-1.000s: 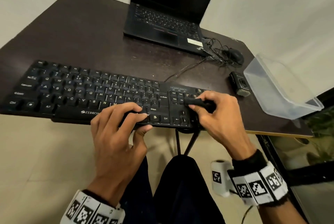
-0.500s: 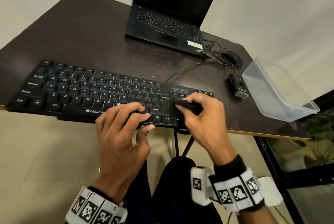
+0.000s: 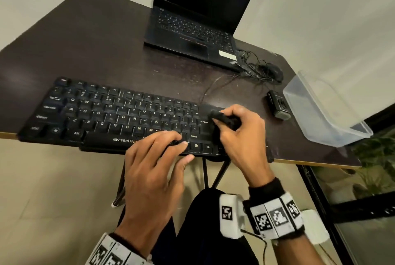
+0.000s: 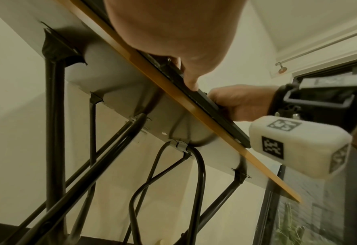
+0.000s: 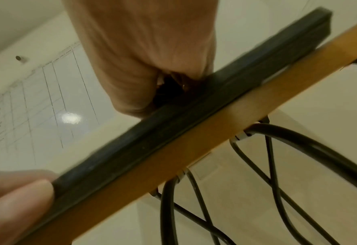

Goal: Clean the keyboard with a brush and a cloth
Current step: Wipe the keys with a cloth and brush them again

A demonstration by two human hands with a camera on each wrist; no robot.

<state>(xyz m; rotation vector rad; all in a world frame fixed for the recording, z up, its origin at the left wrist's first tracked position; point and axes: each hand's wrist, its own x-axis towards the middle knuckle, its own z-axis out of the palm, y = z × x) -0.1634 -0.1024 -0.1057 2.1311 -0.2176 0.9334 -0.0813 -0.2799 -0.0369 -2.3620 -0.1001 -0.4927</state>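
Note:
A black keyboard [image 3: 111,113] lies along the front edge of the dark table [image 3: 96,40]. My left hand [image 3: 183,151] holds its front edge right of the space bar, fingers on the keys and thumb against the rim. My right hand [image 3: 235,132] grips a black brush [image 3: 222,118], whose tip sits on the keys just right of Enter. From below, the left wrist view shows the keyboard rim [image 4: 221,114] and the right hand [image 4: 242,102]. In the right wrist view the brush [image 5: 167,92] is dark inside my fist, above the keyboard rim [image 5: 194,112]. No cloth is in view.
An open black laptop [image 3: 192,29] stands at the back. A mouse with tangled cable [image 3: 275,70], a small black device [image 3: 279,105] and a clear plastic container [image 3: 320,111] lie at the right. Black metal table legs [image 4: 53,132] run beneath the table.
My right hand has swept the brush leftward and away from me, from the keyboard's right end toward the Enter key. The left hand has kept its hold on the front edge.

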